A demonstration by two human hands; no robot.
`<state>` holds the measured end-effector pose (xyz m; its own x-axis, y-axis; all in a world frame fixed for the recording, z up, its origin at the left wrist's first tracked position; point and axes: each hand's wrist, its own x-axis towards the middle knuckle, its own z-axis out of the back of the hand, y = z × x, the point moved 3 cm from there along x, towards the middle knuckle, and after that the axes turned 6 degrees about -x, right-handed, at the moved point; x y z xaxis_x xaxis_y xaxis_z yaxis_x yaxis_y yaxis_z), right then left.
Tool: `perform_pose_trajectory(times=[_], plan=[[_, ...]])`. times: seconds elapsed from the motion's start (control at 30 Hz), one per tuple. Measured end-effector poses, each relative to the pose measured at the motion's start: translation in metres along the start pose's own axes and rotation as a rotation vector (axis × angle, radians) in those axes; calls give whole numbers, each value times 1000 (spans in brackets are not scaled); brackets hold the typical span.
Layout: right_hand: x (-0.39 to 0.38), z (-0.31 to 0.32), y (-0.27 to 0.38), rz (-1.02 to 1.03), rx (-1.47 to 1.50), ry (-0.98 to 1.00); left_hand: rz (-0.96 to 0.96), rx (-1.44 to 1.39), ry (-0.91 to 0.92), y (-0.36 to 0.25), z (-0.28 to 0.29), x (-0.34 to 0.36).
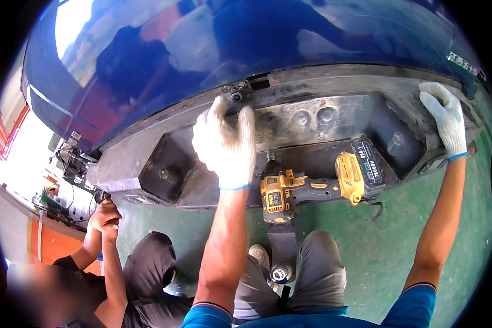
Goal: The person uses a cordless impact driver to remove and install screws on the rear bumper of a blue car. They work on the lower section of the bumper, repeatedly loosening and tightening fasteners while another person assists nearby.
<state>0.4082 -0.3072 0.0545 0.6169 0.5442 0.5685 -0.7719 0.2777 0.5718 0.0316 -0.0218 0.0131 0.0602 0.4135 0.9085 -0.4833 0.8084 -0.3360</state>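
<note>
My left hand (pixel 227 142), in a white knit glove, hovers in front of the dark metal bumper (pixel 115 167). Its thumb and fingers are apart, with nothing seen between them. Just beyond its fingertips sits a small black fitting with a round middle (pixel 236 94), under the edge of the blue vehicle panel (pixel 290 44). My right hand (pixel 445 115), gloved too, rests on the bumper's right end with its fingers loosely curved and spread. A yellow and black cordless impact wrench (pixel 276 197) lies across the bumper's recess between my hands, its socket pointing toward the vehicle.
A tow bar with a ball (pixel 281 273) juts toward me between my knees. At lower left another person crouches, their hands (pixel 105 216) together at the bumper's left end. Wiring and metal parts (pixel 71 158) show there. The floor (pixel 377 246) is green.
</note>
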Motion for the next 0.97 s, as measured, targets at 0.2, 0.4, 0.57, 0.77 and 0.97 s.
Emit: perform_pose_trajectory(times=[0.2,0.4,0.57,0.77,0.97], plan=[[0,-3,7,-11,33,4,52,185,123,8,-31,34],[0,-3,5,-61,37,32,24,-138,-59,1,-30,25],[1,-4,5,-64,43,41,25,-227,-70,3,-37,16],[1,-4,3,-36,61,46,-133,-149,16,-10,-43,23],[0,-3,8,-43,32,55,80,-187,53,-11,-58,26]])
